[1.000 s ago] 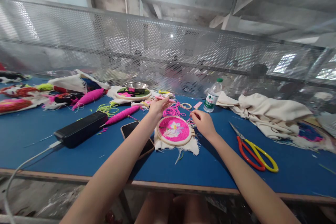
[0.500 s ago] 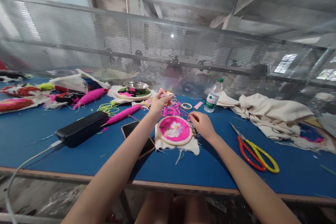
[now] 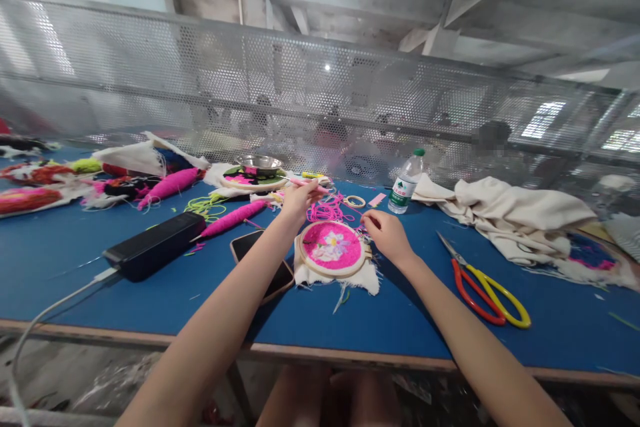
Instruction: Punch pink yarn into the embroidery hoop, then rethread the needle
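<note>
My left hand (image 3: 299,200) is closed on a thin pink tool (image 3: 311,184), above and beyond the embroidery hoop. My right hand (image 3: 384,230) is pinched just right of the hoop, by the pink yarn; what its fingertips hold is too small to tell. The round hoop (image 3: 333,249) lies on the table, with a white flower on a pink ground and frayed white cloth around its lower edge. Loose pink yarn (image 3: 327,208) is heaped behind the hoop, between my hands.
A phone (image 3: 245,245) lies partly under my left forearm. Left of it are a black power bank (image 3: 156,245) and a pink yarn bundle (image 3: 234,219). To the right are a bottle (image 3: 406,185), scissors (image 3: 483,283) and cream cloth (image 3: 520,213). A metal bowl (image 3: 259,164) stands behind.
My left hand has moved slightly down and left, and the pink tool has tilted to nearly level. My right hand has barely moved and stays pinched.
</note>
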`<state>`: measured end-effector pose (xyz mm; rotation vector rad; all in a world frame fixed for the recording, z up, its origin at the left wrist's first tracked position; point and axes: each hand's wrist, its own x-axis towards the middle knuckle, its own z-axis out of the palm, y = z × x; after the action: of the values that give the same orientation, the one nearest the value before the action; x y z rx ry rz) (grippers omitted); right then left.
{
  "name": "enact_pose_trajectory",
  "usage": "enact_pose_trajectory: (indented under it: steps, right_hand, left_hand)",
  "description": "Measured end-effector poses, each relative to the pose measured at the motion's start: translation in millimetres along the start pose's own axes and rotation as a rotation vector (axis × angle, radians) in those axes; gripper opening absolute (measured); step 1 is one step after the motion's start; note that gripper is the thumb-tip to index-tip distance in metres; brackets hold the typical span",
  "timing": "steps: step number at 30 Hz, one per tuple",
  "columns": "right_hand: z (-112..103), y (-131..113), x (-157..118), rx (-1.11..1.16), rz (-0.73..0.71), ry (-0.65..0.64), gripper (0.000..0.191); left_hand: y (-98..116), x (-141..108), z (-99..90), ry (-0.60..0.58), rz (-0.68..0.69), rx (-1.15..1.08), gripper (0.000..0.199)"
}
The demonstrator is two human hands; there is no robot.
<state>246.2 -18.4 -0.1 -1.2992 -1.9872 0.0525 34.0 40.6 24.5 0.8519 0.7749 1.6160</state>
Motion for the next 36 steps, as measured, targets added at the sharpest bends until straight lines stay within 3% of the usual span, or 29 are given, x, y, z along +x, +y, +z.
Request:
enact_pose_trajectory:
  steps: [8,11,14,18,25,27,36]
  right_hand:
    - [-2,9,2,-0.112,-0.031,-0.019,0.022]
    - [-3,9,2,-0.065,-0.05,0.015,0.023]
    - [-4,6,2,-0.004,-0.07,0.06,0.023]
    - [-5,-1,1,0.123,-0.07,0.075,0.024]
    - [-5,-7,-1,0.223,-0.093,0.064,0.024]
    - [-5,-7,-2,0.252,-0.082,0.054,0.024]
    - [-4,-8,-2,0.305,-0.052,0.035,0.024]
  left_hand:
    - [22,29,-33.9,0.337,0.112,-0.166,0.015]
    - [27,34,-41.3,0.37,0.098,-0.205,0.02]
    - [26,30,-34.9,0.249,0.011,-0.216,0.023]
    - [20,14,-13.9,-0.062,-0.126,-0.226,0.022]
    - [9,-2,2.8,-0.41,-0.143,-0.342,0.008]
    - [8,-2,3.0,-0.433,-0.122,-0.354,0.007]
    - [16,-3,4.9,-0.314,-0.049,-0.321,0.01]
